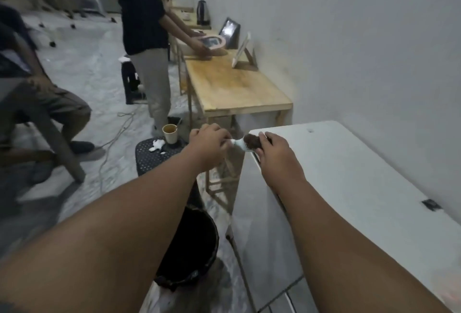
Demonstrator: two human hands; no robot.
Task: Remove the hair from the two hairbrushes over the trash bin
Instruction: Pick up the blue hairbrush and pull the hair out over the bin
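Both arms stretched forward, hands raised level with the near corner of the white desk (349, 163). Left hand (208, 141) curled closed around the pale handle of a hairbrush (243, 143); right hand (275, 151) clamped over the brush head from the far side, fingers (268, 138) pressed against a dark brown wad of hair (252, 141) packed into the bristles. Brush held roughly level between the two hands, just at the desk's corner edge. Only one hairbrush in view. Black trash bin (192, 245) on the floor, well below and nearer than the brush, partly hidden behind the left forearm; dark liner visible inside. Black perforated stool (149, 155) beyond the left hand, carrying a paper cup (170, 133) and crumpled white tissue (157, 145). Further back, a wooden desk (234, 88) along the white wall, with a standing person in a dark top (142, 8) holding a round pink-rimmed object (212, 43). Another person seated at far left (37, 103). Whole frame slightly blurred
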